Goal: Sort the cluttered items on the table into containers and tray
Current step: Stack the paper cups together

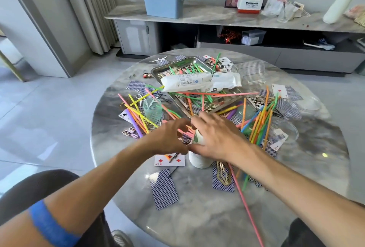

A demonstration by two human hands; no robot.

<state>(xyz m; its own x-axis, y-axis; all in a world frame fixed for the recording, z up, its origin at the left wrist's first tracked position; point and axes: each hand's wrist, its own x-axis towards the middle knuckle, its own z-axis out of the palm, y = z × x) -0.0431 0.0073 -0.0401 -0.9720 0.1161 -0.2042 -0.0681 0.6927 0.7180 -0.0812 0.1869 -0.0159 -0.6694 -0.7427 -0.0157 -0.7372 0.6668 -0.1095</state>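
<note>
Straws (pixel 258 122) in many colours lie scattered over the round marble table (pixel 197 217), mixed with playing cards (pixel 165 188), most thickly at the right and across the metal tray (pixel 158 73) at the far centre, where a white packet (pixel 199 81) lies over them. Both hands meet at the table's middle over a white cup (pixel 198 159). The left hand (pixel 167 138) has its fingers curled toward pink straws beside the cup's mouth; whether it actually pinches one cannot be told. The right hand (pixel 215 136) lies spread, fingers fairly straight, over the cup's top. The step in hand appears to be gathering straws into the cup. The next move likely calls for steadying the cup and feeding straws in upright. The cup's mouth and contents are hidden by the hands. Clear plastic containers (pixel 250 73) at the far right are hard to make out.
</note>
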